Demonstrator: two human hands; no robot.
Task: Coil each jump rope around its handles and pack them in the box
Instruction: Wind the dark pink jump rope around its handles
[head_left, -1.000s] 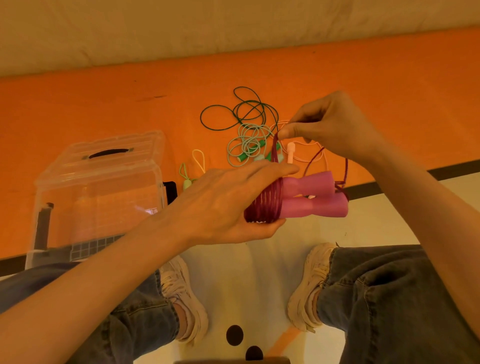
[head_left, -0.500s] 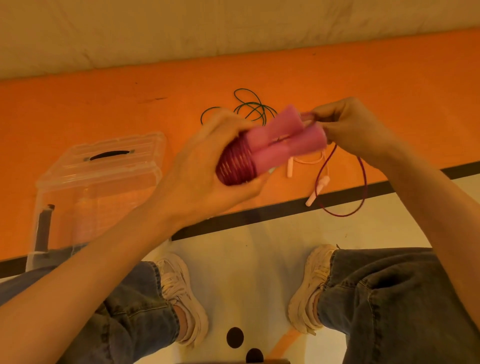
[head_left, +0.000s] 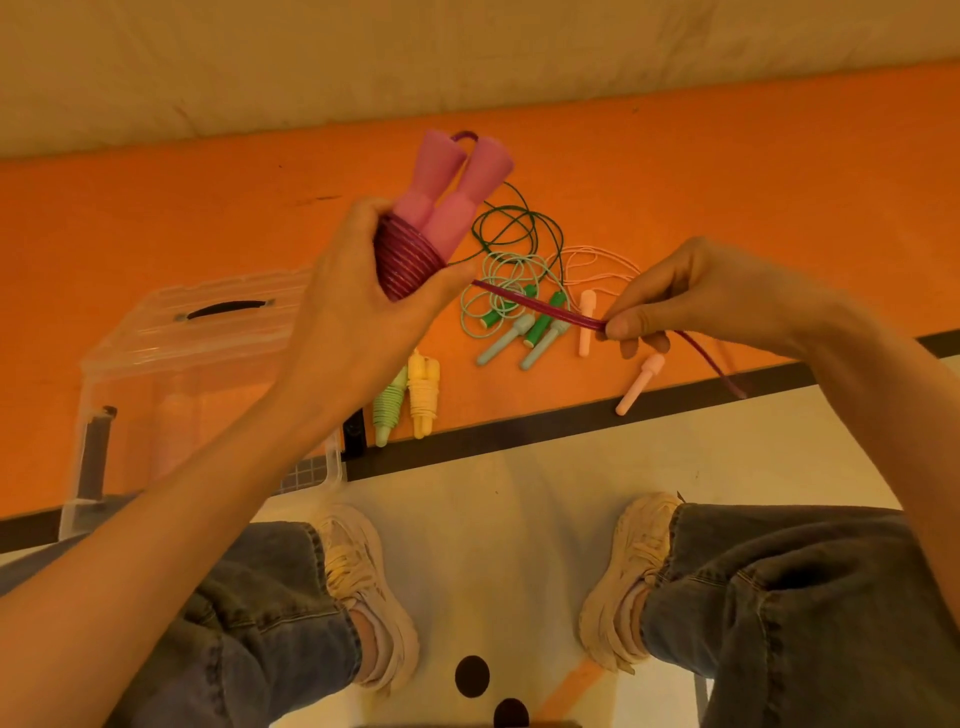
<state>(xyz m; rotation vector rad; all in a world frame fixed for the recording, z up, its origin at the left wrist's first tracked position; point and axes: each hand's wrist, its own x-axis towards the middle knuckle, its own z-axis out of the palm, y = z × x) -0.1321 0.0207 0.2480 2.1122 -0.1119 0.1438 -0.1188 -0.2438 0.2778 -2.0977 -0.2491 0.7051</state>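
Observation:
My left hand (head_left: 358, 312) grips a pair of pink jump-rope handles (head_left: 452, 182), upright, with dark red cord coiled (head_left: 402, 257) around their lower ends. The loose end of that red cord (head_left: 540, 306) runs right to my right hand (head_left: 696, 296), which pinches it taut. On the orange mat lie uncoiled ropes: a dark green one (head_left: 519, 223), a pale green one (head_left: 498, 291) and a peach one (head_left: 587, 322). Two coiled ropes, light green (head_left: 388, 405) and yellow (head_left: 423, 395), lie near the mat's edge. The clear plastic box (head_left: 171, 374) stands at the left, lid on.
The orange mat (head_left: 727, 182) ends at a dark strip (head_left: 571, 421), with pale floor in front. My knees and both shoes (head_left: 634, 577) are at the bottom. A beige wall runs along the top.
My left hand turned the pink handles from pointing right to pointing up and raised them. My right hand moved right and down, pulling the red cord out straight.

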